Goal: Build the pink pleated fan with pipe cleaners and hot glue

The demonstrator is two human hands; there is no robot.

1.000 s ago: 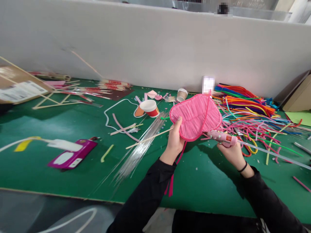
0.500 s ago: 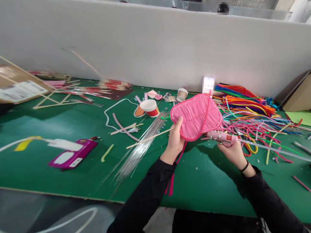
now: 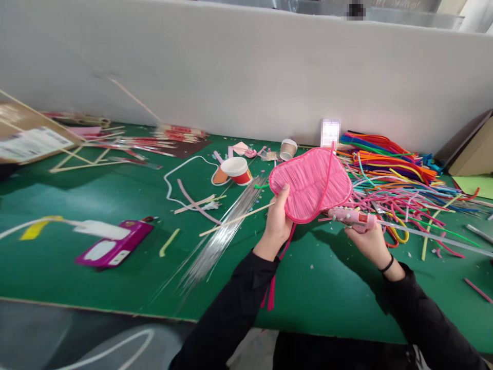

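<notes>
My left hand (image 3: pixel 278 221) grips a flat pink panel (image 3: pixel 308 180) by its lower left side, thumb on the front face. The panel looks covered in rows of pipe cleaners, with a darker pink border. One loose pink pipe cleaner (image 3: pixel 326 187) crosses its right part, and pink strands (image 3: pixel 271 293) hang below. A thin wooden stick (image 3: pixel 239 218) points left from beside my left hand. In my right hand (image 3: pixel 370 241) is a pink hot glue gun (image 3: pixel 352 218), its nozzle toward the panel's lower right edge. A clear glue stick (image 3: pixel 427 236) extends from its back.
A heap of coloured pipe cleaners (image 3: pixel 400 164) covers the back right of the green table (image 3: pixel 308 303). Thin metal wires (image 3: pixel 227 231), a paper cup (image 3: pixel 236 169) and a white cord (image 3: pixel 166 177) lie left of the panel. Farther left are a purple device (image 3: pixel 115 245) and a cardboard box (image 3: pixel 34 133).
Both hands, the panel and the glue gun hold nearly the same positions. The view has shifted very slightly.
</notes>
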